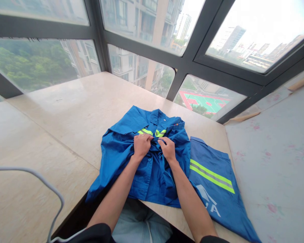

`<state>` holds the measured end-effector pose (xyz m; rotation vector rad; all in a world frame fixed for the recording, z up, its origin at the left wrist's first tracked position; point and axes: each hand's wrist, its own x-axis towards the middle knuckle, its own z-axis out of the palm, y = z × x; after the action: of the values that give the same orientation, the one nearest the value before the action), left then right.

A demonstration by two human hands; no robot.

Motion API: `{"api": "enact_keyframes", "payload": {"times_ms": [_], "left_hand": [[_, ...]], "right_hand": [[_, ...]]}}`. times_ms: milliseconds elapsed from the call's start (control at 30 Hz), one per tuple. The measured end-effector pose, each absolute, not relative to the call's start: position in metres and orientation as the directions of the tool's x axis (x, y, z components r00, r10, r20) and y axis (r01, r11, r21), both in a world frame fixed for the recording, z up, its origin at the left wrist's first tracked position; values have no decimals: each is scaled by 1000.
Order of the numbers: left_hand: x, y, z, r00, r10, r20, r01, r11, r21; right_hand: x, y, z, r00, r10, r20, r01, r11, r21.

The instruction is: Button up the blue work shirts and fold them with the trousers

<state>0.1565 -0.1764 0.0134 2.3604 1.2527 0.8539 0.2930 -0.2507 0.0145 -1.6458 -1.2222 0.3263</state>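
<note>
A blue work jacket (142, 179) with a collar and yellow-green reflective strips lies spread and bunched before me, its front facing up. My left hand (142, 145) is closed on the jacket's front fabric, just below a reflective strip. Opposite it, my right hand (167, 147) pinches the cloth near the button placket. A small gap separates the two hands, with gathered fabric between them. One button shows on the placket below. Whether a button sits between my fingertips cannot be made out.
Folded blue garment (212, 165) with a reflective band and white print lies right of the jacket. A pale stone sill (66, 111) carries both, bordered by grey window frames (142, 50) and a floral-papered wall (271, 162). A white cable (50, 189) loops at lower left.
</note>
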Motion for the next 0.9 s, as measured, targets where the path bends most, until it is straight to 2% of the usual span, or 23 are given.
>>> {"api": "enact_keyframes", "payload": {"times_ms": [267,433,633,900], "left_hand": [[160,-174,10,391,858,333,650,-513,560],[156,-168,10,441,850,288,589,-516,622],[152,-167,10,474,834,284,565,-535,628],[151,-166,8,532,797,287,538,-580,612]], "right_hand": [[290,-251,14,413,824,387,542,119,-832],[292,-249,13,409,829,382,598,72,-798],[293,-245,9,352,856,379,691,36,-722],[290,-242,5,397,844,361,717,-40,-696]]}}
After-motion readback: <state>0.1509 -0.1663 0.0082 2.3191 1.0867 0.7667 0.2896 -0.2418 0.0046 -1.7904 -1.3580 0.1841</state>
